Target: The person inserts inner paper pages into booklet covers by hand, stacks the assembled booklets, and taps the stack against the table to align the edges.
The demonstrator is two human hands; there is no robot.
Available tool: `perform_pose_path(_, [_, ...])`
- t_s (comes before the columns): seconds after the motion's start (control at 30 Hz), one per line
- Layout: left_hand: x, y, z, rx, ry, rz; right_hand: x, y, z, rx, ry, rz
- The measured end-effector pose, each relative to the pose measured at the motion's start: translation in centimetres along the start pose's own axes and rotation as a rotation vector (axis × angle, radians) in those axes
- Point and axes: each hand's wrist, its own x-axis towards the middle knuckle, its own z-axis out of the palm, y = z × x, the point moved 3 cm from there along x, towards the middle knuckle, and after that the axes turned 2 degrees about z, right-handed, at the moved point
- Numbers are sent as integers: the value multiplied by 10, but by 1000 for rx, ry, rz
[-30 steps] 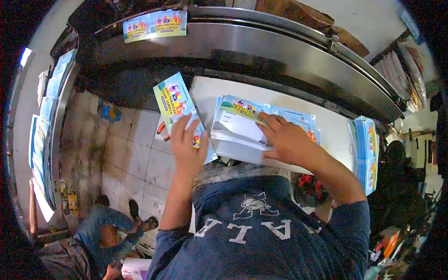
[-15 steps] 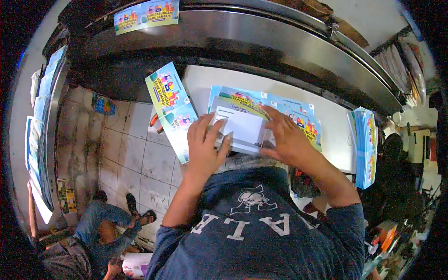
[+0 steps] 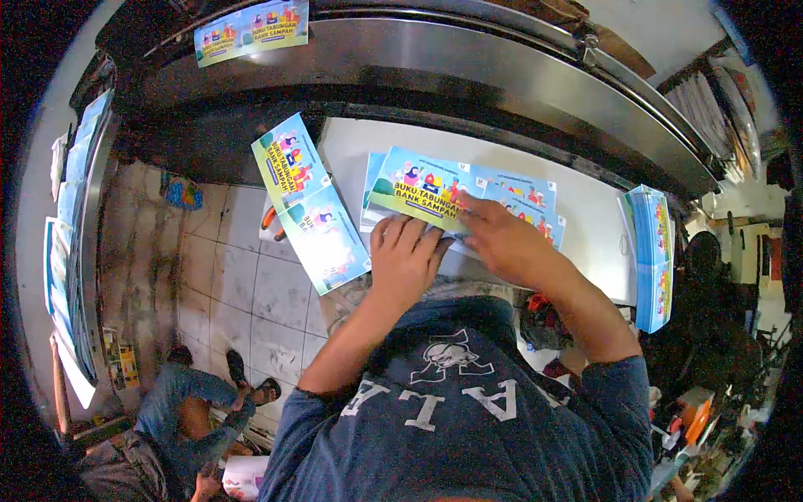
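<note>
Evidently, the booklet [image 3: 422, 184] lies just beyond both hands, atop the stack [image 3: 523, 197], its near edge at their fingertips, perhaps pressed to keep it in line. The left hand [image 3: 406, 255] is half curled, fingers together, at that edge; the right hand [image 3: 506, 243] slants in, fingers loosely extended, over the near right corner. Whether either pinches it, I cannot tell. Left of the hands, a sheet [image 3: 309, 201] overhangs the table [image 3: 594, 243]; well to their right sits a pile [image 3: 654, 276].
</note>
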Motion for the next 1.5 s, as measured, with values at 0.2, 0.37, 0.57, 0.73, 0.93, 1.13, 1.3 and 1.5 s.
perform_pose_path(0.2, [-15, -7, 11, -26, 165, -104, -3, 5, -2, -178, -8, 88])
perform_pose_path(0.37, [-31, -2, 13, 3, 106, 54, 2, 13, -8, -107, -53, 75])
perform_pose_path(0.57, [-39, 3, 18, 14, 51, 3, 20, 16, -53, 102, -204, 148])
perform_pose_path(0.73, [-21, 1, 15, 33, 8, 20, 56, 56, -91, -106, -298, 32])
perform_pose_path(0.93, [-21, -4, 21, -57, -117, 27, 108, 126, -86, -87, -335, 156])
perform_pose_path(1.13, [-14, -4, 1, -94, -178, 17, 114, 126, -137, -108, -218, 201])
perform_pose_path(1.3, [10, -29, -37, -100, 15, -60, 99, 75, -279, -232, 673, 171])
perform_pose_path(1.5, [125, -130, -54, -302, 401, -330, 163, 73, -176, -581, 705, 73])
